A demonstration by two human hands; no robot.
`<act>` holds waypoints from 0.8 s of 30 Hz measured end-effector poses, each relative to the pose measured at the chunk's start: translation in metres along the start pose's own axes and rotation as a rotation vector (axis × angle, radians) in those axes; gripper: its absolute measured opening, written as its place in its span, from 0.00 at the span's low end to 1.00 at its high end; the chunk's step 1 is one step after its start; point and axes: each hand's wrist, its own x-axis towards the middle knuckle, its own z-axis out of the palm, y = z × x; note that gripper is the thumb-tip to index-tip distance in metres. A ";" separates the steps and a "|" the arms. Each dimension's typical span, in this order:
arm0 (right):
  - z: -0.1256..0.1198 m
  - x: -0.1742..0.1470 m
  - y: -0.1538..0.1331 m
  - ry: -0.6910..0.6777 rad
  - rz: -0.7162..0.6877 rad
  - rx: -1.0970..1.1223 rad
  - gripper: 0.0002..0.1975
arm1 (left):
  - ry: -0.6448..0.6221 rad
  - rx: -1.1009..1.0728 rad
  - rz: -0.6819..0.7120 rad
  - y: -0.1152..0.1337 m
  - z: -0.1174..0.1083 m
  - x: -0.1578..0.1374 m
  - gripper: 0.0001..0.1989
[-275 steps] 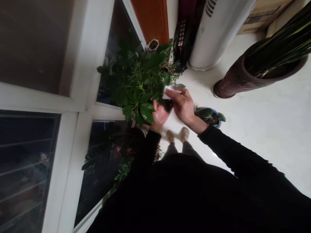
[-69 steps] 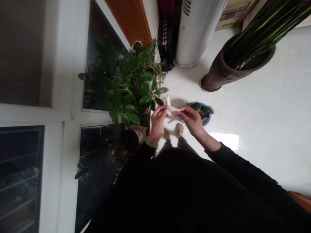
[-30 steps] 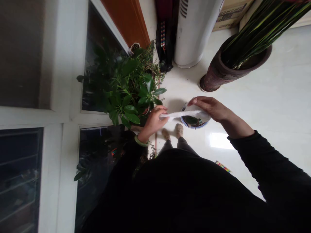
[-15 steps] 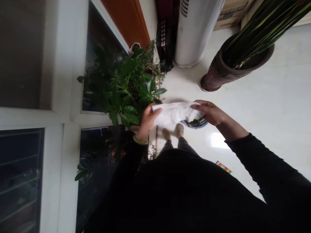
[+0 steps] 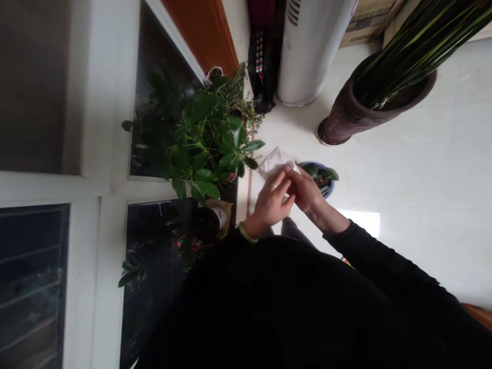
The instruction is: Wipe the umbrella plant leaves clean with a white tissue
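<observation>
A thin white cloth (image 5: pixel 275 160), possibly a tissue, is bunched and folded in front of my body. My left hand (image 5: pixel 269 202), with a ring and a pale green bangle, is closed at its near edge. Against it, my right hand (image 5: pixel 306 195) pinches the same cloth, and the fingertips of both hands meet. The fingers partly hide the lower part of the cloth. Just right of the hands, a blue-rimmed pot (image 5: pixel 328 189) with dark broad leaves stands on the floor.
Leafy green plants (image 5: pixel 207 148) crowd the left side by a white-framed window (image 5: pixel 103 189). A tall brown pot (image 5: pixel 353 107) with long leaves stands at the right. Behind are a white cylindrical appliance (image 5: pixel 303 56) and a cardboard box (image 5: pixel 365 23). Pale tile floor (image 5: pixel 415 195) lies at the right.
The cloth was stretched wide between my hands; now it is folded together. My right hand has moved left and my left hand right and down, so they meet.
</observation>
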 end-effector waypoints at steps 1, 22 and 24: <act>-0.003 0.002 0.000 0.004 0.030 0.004 0.17 | -0.014 -0.034 0.004 0.001 -0.003 -0.002 0.16; -0.016 0.032 0.006 0.193 -0.118 -0.034 0.14 | 0.303 -1.174 -0.574 -0.023 -0.013 0.034 0.20; -0.011 0.038 0.002 0.227 -0.270 -0.159 0.11 | 0.354 -1.210 -0.592 -0.021 -0.017 0.049 0.24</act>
